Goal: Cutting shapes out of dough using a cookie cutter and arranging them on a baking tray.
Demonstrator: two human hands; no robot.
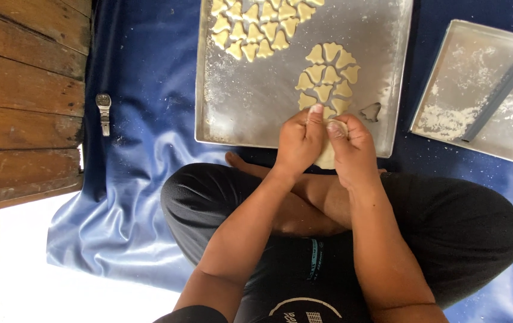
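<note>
My left hand (pixel 299 141) and my right hand (pixel 352 146) meet at the near edge of a floured metal baking tray (pixel 250 101) and pinch a pale lump of dough (pixel 327 157) between them. Just beyond my fingers lies a cluster of cut bell-shaped dough pieces (pixel 327 78). A second group of the same dough shapes (pixel 256 27) fills the tray's far left corner. A small metal cookie cutter (pixel 371 112) rests on the tray right of my right hand.
A second metal tray (pixel 448 78) with flour and a long grey stick (pixel 502 90) lies at the right. A wristwatch (pixel 104 112) sits on the blue cloth (pixel 143 119) to the left. Wooden boards (pixel 23 96) border the cloth's left. My crossed legs (pixel 220 197) are below.
</note>
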